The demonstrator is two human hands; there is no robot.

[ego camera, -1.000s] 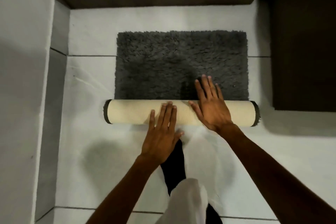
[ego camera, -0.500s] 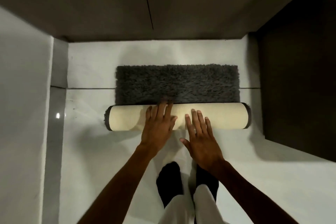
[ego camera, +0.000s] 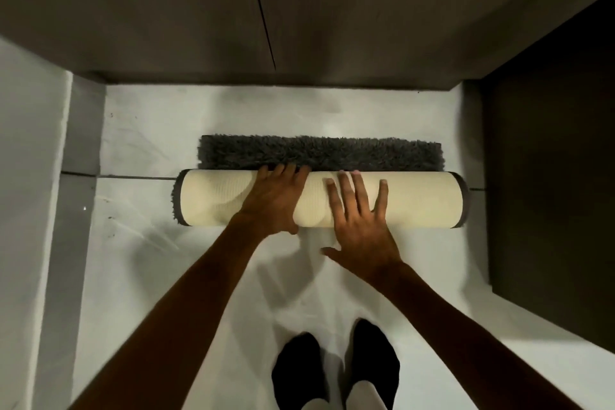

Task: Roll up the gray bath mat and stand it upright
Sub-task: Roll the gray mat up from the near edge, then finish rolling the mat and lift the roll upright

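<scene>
Lying crosswise, bath mat (ego camera: 416, 200) roll left-right.

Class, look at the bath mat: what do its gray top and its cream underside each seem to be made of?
Gray top: long shaggy pile, probably synthetic fibre; tufts stand up, matte. Cream underside: fine ribbed, woven-looking backing, perhaps rubberised; it dents softly under the left hand.

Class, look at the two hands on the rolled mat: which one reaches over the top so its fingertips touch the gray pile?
The left hand: its fingers curl over the roll into the gray pile. The right hand lies flat on the cream backing, fingers spread.
</scene>
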